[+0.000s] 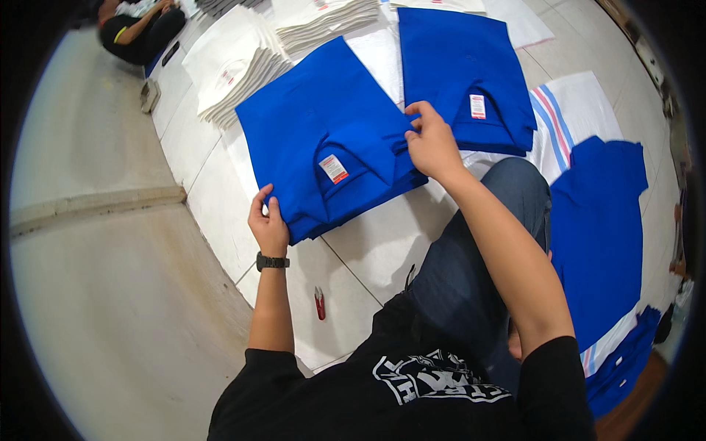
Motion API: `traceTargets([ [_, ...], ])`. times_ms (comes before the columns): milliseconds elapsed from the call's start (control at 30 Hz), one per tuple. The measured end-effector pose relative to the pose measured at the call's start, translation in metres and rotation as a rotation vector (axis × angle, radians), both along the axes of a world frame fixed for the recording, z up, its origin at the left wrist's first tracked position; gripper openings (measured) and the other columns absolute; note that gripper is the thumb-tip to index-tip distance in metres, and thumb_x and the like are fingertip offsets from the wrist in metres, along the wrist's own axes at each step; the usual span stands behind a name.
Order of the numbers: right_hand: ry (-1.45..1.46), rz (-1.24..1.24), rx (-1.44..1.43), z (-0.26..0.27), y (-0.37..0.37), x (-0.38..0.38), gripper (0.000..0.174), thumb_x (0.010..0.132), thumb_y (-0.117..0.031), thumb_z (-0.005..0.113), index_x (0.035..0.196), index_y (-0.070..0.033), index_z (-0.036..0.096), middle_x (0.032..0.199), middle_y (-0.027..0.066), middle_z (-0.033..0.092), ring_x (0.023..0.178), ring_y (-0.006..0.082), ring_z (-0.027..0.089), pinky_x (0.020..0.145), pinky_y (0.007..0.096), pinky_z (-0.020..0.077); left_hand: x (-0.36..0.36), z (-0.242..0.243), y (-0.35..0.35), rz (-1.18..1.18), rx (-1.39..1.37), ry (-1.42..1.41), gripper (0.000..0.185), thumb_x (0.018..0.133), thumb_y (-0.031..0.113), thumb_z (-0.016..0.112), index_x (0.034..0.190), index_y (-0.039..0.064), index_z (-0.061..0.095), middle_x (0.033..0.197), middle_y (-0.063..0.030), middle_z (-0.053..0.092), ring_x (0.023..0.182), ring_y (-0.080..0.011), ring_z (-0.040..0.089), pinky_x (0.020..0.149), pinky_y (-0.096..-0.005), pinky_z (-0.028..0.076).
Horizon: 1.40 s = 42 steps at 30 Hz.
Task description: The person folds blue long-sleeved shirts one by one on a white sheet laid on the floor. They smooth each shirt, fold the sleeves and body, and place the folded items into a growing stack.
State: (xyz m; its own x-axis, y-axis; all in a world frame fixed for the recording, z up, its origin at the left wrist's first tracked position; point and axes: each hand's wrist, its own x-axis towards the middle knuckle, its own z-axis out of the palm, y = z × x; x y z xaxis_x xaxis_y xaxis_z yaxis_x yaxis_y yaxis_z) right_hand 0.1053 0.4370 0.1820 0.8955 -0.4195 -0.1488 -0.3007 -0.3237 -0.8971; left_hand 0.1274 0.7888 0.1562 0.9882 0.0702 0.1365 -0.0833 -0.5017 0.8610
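Observation:
A stack of folded royal-blue shirts [287,132] lies before me, collar towards me, with a white and red label [333,169] inside the neck. My left hand [268,218], with a dark watch on its wrist, rests against the stack's left edge, thumb and forefinger apart. At the right corner of the same stack is my right hand [433,140], its thumb and forefinger spread; its other fingers are partly hidden. Just beyond that hand sits a second stack of folded blue shirts [458,55], also labelled at the collar.
Red-handled thread snips [320,304] lie on the tiled floor by my left forearm. Stacks of white printed cloth [237,66] stand behind the blue ones. Unfolded blue shirts [601,220] lie on striped white sheeting [557,121] at right. Another person [143,33] sits at upper left.

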Motion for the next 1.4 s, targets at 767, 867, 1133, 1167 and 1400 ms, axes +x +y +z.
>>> traceTargets([
  [767, 0.107, -0.629, -0.373, -0.075, -0.186, -0.467, 0.045, 0.086, -0.007, 0.069, 0.131, -0.006, 0.062, 0.135, 0.0186, 0.063, 0.121, 0.0364, 0.061, 0.103, 0.0464, 0.0482, -0.126, -0.008, -0.561, -1.331, 0.585, -0.105, 0.043, 0.094, 0.029, 0.066, 0.125, 0.0, 0.065, 0.103, -0.0234, 0.074, 0.102, -0.0415, 0.07, 0.093, -0.0476, 0.055],
  [867, 0.376, -0.169, -0.368, -0.061, -0.156, -0.444, 0.064, 0.089, -0.015, 0.063, 0.151, -0.009, 0.047, 0.164, 0.0183, 0.035, 0.152, 0.0362, 0.033, 0.12, 0.0555, 0.0284, -0.15, -0.063, -0.604, -1.3, 1.023, -0.094, 0.055, 0.089, 0.037, 0.07, 0.128, -0.002, 0.063, 0.125, -0.0305, 0.066, 0.118, -0.0445, 0.064, 0.102, -0.0482, 0.051],
  [1133, 0.376, 0.023, -0.275, -0.064, -0.165, -0.448, 0.054, 0.092, -0.018, 0.062, 0.144, -0.007, 0.054, 0.163, 0.0164, 0.037, 0.152, 0.0321, 0.034, 0.116, 0.0539, 0.0344, -0.14, -0.072, -0.614, -1.33, 0.691, -0.187, 0.02, 0.084, 0.02, 0.074, 0.086, 0.002, 0.067, 0.082, -0.0166, 0.071, 0.078, -0.0299, 0.069, 0.075, -0.0406, 0.056],
  [1167, 0.344, 0.023, -0.288, -0.065, -0.165, -0.442, 0.053, 0.09, -0.017, 0.064, 0.142, -0.007, 0.055, 0.162, 0.0164, 0.04, 0.151, 0.0321, 0.036, 0.115, 0.053, 0.0362, -0.128, -0.07, -0.612, -1.327, 0.462, -0.084, 0.02, 0.085, 0.02, 0.074, 0.084, 0.003, 0.064, 0.077, -0.0119, 0.069, 0.07, -0.0234, 0.066, 0.069, -0.0364, 0.055],
  [1400, 0.349, -0.047, -0.142, -0.049, -0.176, -0.445, 0.049, 0.085, -0.023, 0.072, 0.13, -0.005, 0.062, 0.152, 0.0176, 0.05, 0.139, 0.0321, 0.05, 0.109, 0.0502, 0.0421, -0.148, -0.043, -0.577, -1.656, 0.441, 0.211, 0.026, 0.092, 0.016, 0.077, 0.106, -0.002, 0.064, 0.089, -0.0055, 0.071, 0.076, -0.0102, 0.063, 0.067, -0.0277, 0.049],
])
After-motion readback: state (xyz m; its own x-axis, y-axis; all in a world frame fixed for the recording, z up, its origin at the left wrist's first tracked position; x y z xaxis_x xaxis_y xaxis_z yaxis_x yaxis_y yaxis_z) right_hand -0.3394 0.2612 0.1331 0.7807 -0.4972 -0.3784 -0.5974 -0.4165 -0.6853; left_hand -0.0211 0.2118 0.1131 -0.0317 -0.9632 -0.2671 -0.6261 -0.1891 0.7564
